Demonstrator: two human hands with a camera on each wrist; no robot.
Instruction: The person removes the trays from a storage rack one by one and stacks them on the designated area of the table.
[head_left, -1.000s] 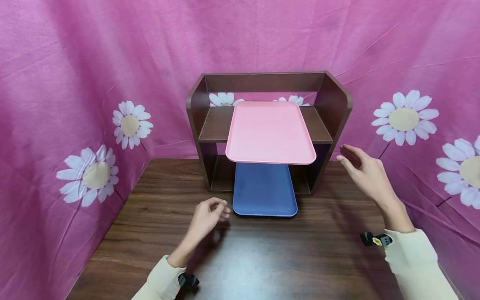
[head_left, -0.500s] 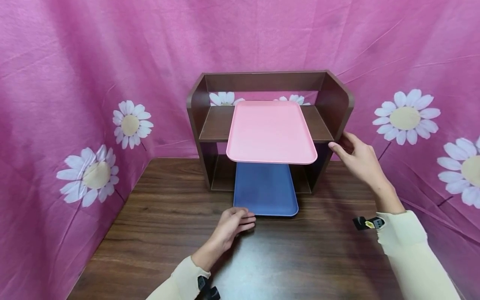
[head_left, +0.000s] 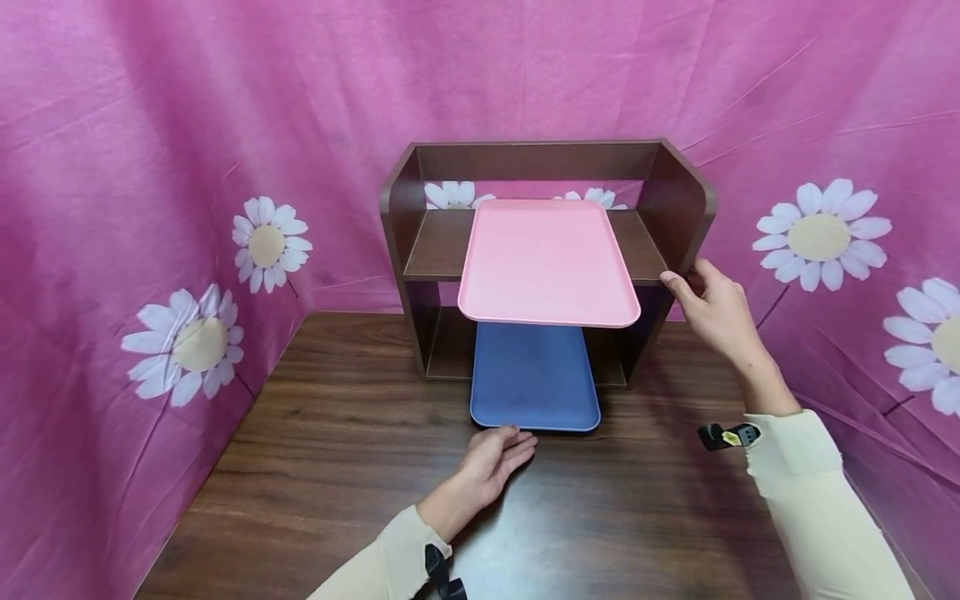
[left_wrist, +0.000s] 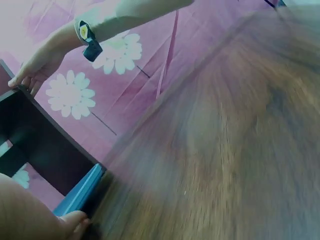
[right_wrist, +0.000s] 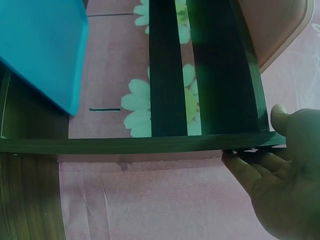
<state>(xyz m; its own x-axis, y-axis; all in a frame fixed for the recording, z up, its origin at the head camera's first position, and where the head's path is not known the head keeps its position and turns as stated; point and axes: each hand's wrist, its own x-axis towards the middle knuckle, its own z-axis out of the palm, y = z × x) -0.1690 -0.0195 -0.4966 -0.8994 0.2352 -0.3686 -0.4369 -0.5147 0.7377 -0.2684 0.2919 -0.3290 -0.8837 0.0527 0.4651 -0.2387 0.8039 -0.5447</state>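
Observation:
My left hand (head_left: 491,467) lies at the near edge of a blue tray (head_left: 534,375), palm turned up and fingers fairly straight. Its thumb is against or very close to the tray's rim; contact is hard to tell. The blue tray sticks out from the lower level of a brown wooden shelf (head_left: 536,161). Above it, a pink tray (head_left: 547,262) rests on the upper level and juts forward. My right hand (head_left: 716,312) grips the shelf's right side panel, thumb at the front edge and fingers on the outer face, as the right wrist view (right_wrist: 290,172) also shows.
The shelf stands at the back of a dark wooden table (head_left: 337,433). A pink curtain (head_left: 337,83) with white daisies hangs behind and along both sides. Black wrist cameras sit on both sleeves (head_left: 795,458).
My left hand has moved right to the blue tray's front edge, its palm turning upward. My right hand has moved left and taken hold of the shelf's side panel. Both trays stay in place.

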